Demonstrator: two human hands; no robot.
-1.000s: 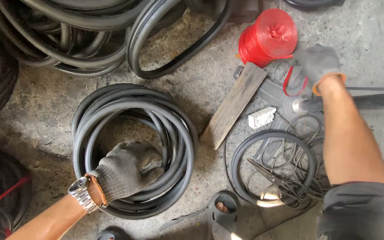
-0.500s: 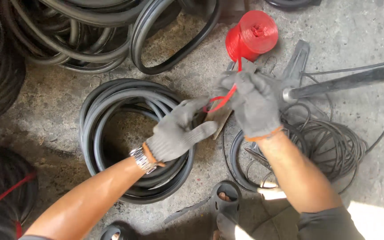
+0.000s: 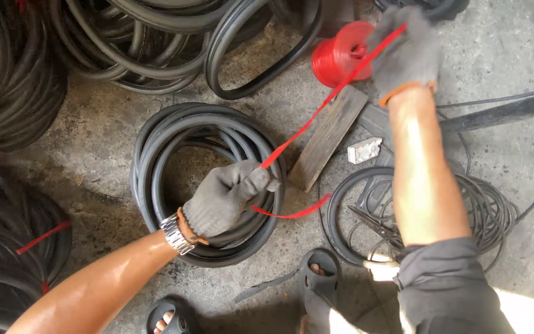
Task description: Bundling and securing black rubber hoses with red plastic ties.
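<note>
My left hand (image 3: 227, 196), in a grey glove with a wristwatch, rests on the right side of a coil of black rubber hose (image 3: 156, 154) and pinches a red plastic strap (image 3: 316, 111). The strap runs taut up and to the right to my gloved right hand (image 3: 406, 52), which grips it next to the red spool (image 3: 338, 54). A loose red tail (image 3: 295, 213) hangs past the left hand toward the floor.
Large piles of black rubber loops (image 3: 125, 37) lie at the top and left. A wooden block (image 3: 329, 139), a small white part (image 3: 364, 150), a thin black cable coil with scissors (image 3: 372, 219) and a dark bar (image 3: 502, 111) sit on the concrete. My sandalled feet (image 3: 316, 272) are below.
My right hand has moved up to the spool, pulling the red strap out long and taut. My left hand has gone down onto the hose coil, holding the strap's end.
</note>
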